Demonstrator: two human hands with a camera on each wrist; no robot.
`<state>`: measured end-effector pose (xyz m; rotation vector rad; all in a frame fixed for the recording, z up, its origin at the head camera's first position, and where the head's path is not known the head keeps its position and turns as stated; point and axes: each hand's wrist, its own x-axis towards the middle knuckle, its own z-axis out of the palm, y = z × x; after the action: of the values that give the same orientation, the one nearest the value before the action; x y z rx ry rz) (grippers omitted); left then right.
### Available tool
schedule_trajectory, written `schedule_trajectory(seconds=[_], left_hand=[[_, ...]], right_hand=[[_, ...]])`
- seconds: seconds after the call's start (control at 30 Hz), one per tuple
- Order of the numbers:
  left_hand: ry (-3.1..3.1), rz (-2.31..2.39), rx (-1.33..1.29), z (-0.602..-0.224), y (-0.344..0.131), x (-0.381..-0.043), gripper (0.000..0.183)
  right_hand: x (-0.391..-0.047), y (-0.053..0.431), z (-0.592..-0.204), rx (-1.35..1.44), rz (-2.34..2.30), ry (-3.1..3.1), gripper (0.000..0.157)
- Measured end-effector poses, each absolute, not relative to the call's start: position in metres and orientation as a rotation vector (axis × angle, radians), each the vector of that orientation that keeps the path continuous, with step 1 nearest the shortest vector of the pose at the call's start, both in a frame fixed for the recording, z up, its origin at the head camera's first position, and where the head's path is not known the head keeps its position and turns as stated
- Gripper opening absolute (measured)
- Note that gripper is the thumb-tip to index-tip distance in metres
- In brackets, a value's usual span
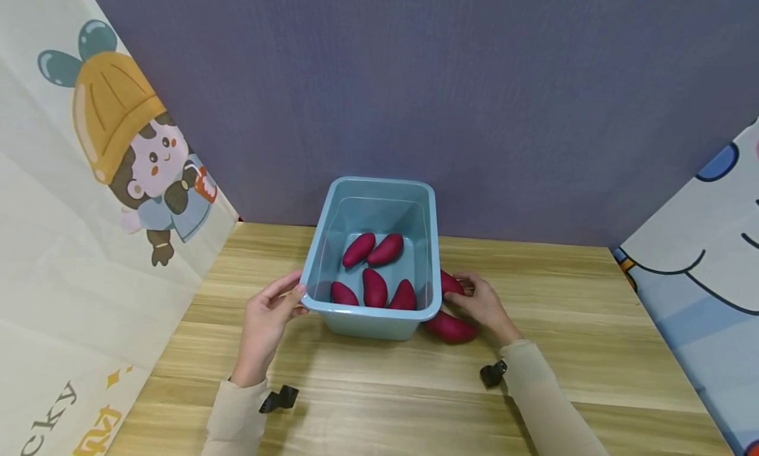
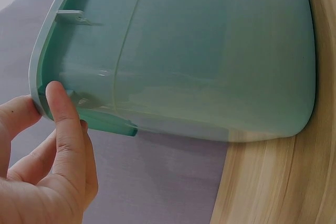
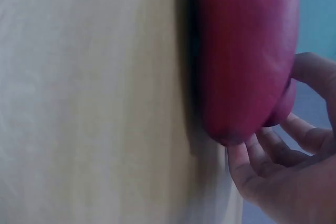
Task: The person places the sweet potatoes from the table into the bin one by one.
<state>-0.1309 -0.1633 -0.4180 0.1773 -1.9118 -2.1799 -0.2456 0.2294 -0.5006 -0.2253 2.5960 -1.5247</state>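
Observation:
A light blue plastic bin stands on the wooden table with several dark red sweet potatoes inside. My left hand pinches the bin's near-left rim corner; in the left wrist view the thumb lies on the rim of the bin with the fingers of the left hand under it. To the bin's right, my right hand curls around a sweet potato beside the wall. Another sweet potato lies on the table just in front; it fills the right wrist view, with the right hand behind.
A purple back wall stands right behind the bin. Cartoon-printed panels close off the left side and the right side. Bare wooden tabletop stretches in front of the bin and to its far right.

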Motion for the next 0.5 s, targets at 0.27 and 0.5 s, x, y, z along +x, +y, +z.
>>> schedule_trajectory(seconds=[0.27, 0.5], left_hand=[[-1.897, -2.19, 0.17, -0.418, -0.163, -0.131, 0.04], [-1.922, -2.176, 0.173, -0.417, -0.164, -0.13, 0.04]], right_hand=[[-0.248, 0.241, -0.483, -0.266, -1.506, 2.658, 0.056], [-0.25, 0.252, -0.452, -0.286, -1.512, 2.684, 0.06]])
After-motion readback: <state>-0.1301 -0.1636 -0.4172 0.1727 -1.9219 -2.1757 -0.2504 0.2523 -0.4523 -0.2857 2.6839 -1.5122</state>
